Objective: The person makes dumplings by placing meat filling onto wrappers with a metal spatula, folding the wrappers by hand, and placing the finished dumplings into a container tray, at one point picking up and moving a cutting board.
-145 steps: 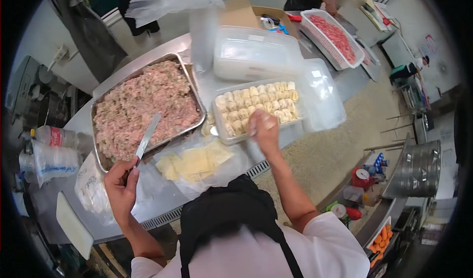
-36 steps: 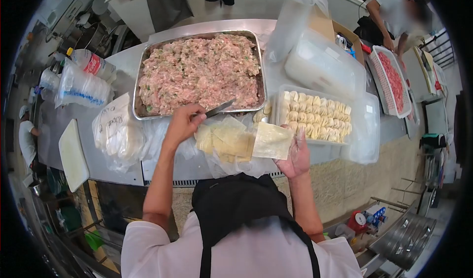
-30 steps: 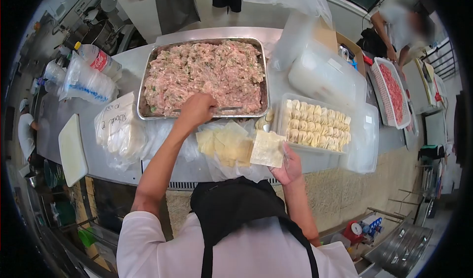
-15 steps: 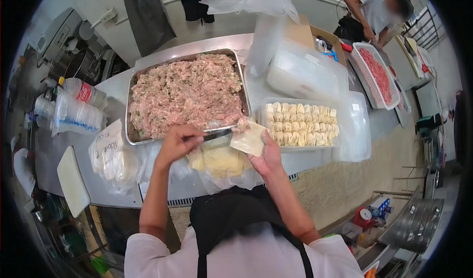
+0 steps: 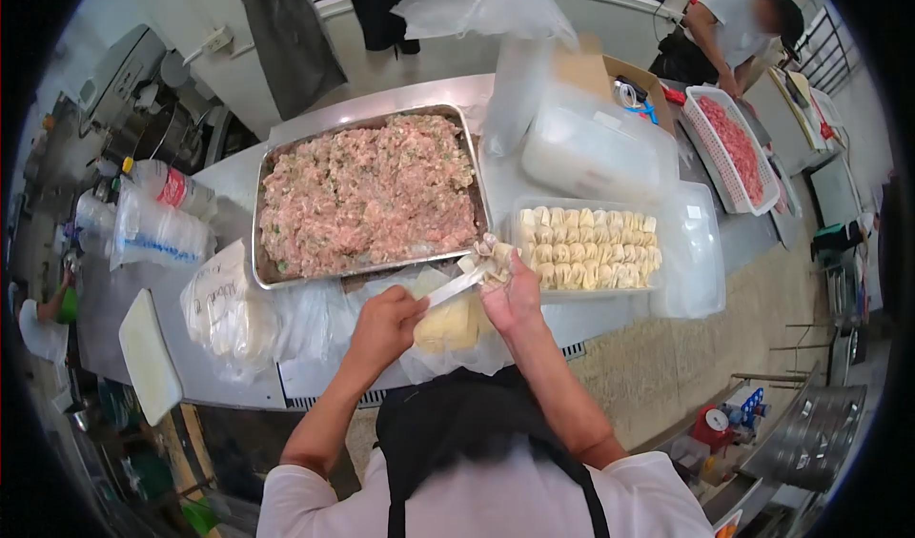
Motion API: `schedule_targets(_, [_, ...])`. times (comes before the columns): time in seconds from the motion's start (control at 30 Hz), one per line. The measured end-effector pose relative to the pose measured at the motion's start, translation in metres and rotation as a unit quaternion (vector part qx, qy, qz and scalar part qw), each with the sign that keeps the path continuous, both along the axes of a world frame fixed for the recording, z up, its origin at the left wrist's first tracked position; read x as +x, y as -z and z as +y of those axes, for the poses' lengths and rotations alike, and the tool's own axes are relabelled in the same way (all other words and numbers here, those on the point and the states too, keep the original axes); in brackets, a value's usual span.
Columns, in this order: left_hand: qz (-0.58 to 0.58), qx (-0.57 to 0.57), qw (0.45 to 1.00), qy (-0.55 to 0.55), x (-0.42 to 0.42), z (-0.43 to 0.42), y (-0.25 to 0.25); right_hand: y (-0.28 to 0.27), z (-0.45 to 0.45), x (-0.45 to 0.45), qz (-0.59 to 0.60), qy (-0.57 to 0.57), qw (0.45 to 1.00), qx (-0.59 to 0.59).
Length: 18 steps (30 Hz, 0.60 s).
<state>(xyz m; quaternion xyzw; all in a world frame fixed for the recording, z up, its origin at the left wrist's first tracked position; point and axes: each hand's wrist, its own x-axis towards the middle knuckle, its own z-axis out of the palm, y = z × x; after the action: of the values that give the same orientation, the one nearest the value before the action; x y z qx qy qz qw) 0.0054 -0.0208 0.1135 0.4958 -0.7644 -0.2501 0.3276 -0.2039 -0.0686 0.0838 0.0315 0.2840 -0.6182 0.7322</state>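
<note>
My left hand (image 5: pixel 386 324) is closed around the handle of a flat-bladed knife (image 5: pixel 454 286), whose tip touches the dumpling wrapper (image 5: pixel 491 269). The wrapper, folded up around some meat filling, sits in the fingers of my right hand (image 5: pixel 516 300). Beneath the knife lies a stack of pale yellow wrappers (image 5: pixel 446 326) on plastic. Just beyond my hands is a metal tray (image 5: pixel 375 269) of minced meat filling (image 5: pixel 367 195) flecked with green. To the right of my right hand, a clear plastic container (image 5: pixel 591 293) holds rows of folded dumplings (image 5: pixel 586 247).
Bagged wrappers (image 5: pixel 229 304) and a white cutting board (image 5: pixel 150 357) are on the left, near bottles (image 5: pixel 172 187). Clear lids (image 5: pixel 600 147) lie behind the dumplings. At the far right, a person (image 5: pixel 729 28) stands by a white basket (image 5: pixel 705 147) of ground meat.
The wrapper, flat and open before, is now gathered around the filling in my right hand. My left hand has moved right and nearer my body, the knife now angled up against the wrapper.
</note>
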Motion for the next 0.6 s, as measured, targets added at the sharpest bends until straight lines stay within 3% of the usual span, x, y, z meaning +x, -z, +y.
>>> schedule_targets(0.07, [-0.064, -0.005, 0.997, -0.032, 0.001, 0.01, -0.029, 0.013, 0.002, -0.008, 0.018, 0.055, 0.998, 0.01])
schedule_targets(0.1, [-0.027, 0.006, 0.999, -0.044, -0.003, 0.014, -0.041, 0.009, 0.005, -0.012, 0.02, 0.06, 0.998, 0.014])
schedule_targets(0.23, [-0.001, -0.036, 0.999, -0.04, -0.021, 0.007, -0.028, -0.01, 0.008, -0.013, 0.004, 0.013, 0.999, -0.044])
schedule_targets(0.27, [0.017, -0.012, 1.0, -0.018, -0.019, 0.0, -0.006, -0.013, 0.008, -0.012, -0.007, -0.005, 0.998, -0.069])
schedule_targets(0.4, [0.061, 0.064, 0.996, -0.015, -0.01, 0.0, -0.024, -0.01, 0.024, -0.03, 0.004, -0.092, 0.979, -0.18])
schedule_targets(0.47, [0.088, 0.08, 0.993, -0.026, -0.007, 0.003, -0.036, -0.007, 0.034, -0.025, 0.238, -0.051, 0.949, -0.201])
schedule_targets(0.5, [0.096, 0.093, 0.991, -0.021, -0.005, 0.004, -0.04, -0.006, 0.037, -0.023, 0.238, -0.047, 0.95, -0.198])
schedule_targets(0.53, [0.105, 0.105, 0.989, -0.016, -0.003, 0.005, -0.043, -0.006, 0.04, -0.023, 0.393, -0.073, 0.891, -0.214])
schedule_targets(0.6, [0.043, 0.138, 0.989, 0.03, -0.002, 0.005, -0.048, -0.006, 0.043, -0.027, 0.671, -0.116, 0.698, -0.222])
